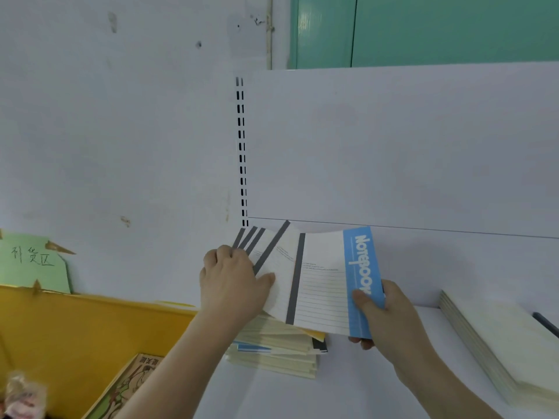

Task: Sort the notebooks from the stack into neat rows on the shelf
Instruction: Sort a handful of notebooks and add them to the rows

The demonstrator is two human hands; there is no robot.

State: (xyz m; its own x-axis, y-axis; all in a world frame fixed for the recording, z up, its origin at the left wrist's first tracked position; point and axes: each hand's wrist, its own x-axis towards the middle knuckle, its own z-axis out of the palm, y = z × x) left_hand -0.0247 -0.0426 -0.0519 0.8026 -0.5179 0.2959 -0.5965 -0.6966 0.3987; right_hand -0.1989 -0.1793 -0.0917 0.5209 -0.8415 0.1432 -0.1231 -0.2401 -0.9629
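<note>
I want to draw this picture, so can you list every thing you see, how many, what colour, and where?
fanned notebooks: several, white with grey stripes, held above the stack
blue notebook: one, white and blue, front of the fan
stack: one, cream, shelf below the hands
second pile: one, cream, shelf at right
shelf: one, white
green sign: one, wall at left
yellow box: one, lower left
left hand: holds fan
right hand: grips blue notebook

the notebooks (pixel 326 282) are paper with smooth, faintly glossy covers, one edged in a blue band. the stack (pixel 281 352) under them shows matt cream paper edges. the shelf (pixel 393 373) and its back panel (pixel 393 146) look like smooth, matt white painted metal. the wall (pixel 121 131) is matt, scuffed paint. the sign (pixel 33 261) is matt green paper.
</note>
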